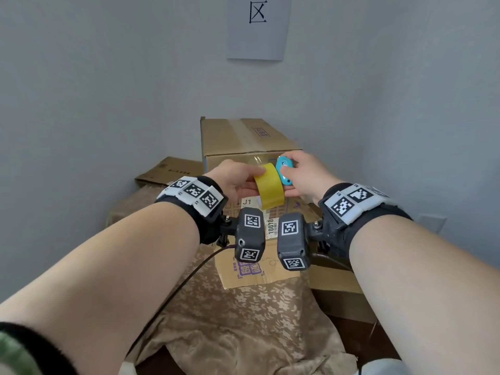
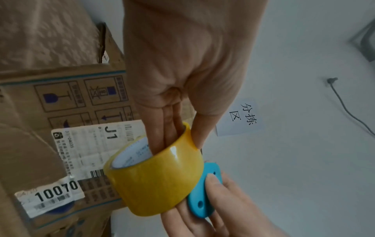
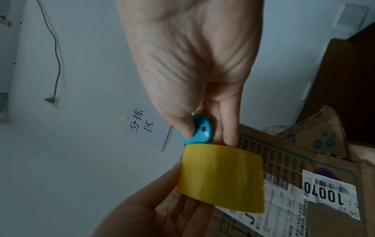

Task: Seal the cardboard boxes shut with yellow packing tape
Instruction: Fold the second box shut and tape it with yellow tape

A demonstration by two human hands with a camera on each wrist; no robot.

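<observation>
1. Both hands meet in the air above the boxes, close together, with the roll of yellow tape (image 1: 269,185) between them.
2. Left hand (image 1: 232,177) grips the roll: its fingers (image 2: 168,128) reach through the white core while the thumb lies on the outer yellow face.
3. Right hand (image 1: 305,173) holds a small blue cutter (image 1: 284,170), thumb pressed on its top and fingers curled beneath; the cutter touches the side of the roll.
4. In the right wrist view, one finger (image 3: 229,121) of that hand rests at the edge of the roll.
5. Below the hands lies a cardboard box (image 2: 67,96) with blue handling symbols, a white shipping label (image 2: 95,144) marked J1 and a sticker (image 2: 50,195) reading 10070.
6. Behind it stands a taller cardboard box (image 1: 243,139) near the wall, its top seam under clear tape.
7. A floral beige cloth (image 1: 243,320) lies under the boxes, and a paper sign (image 1: 258,25) hangs on the wall.
</observation>
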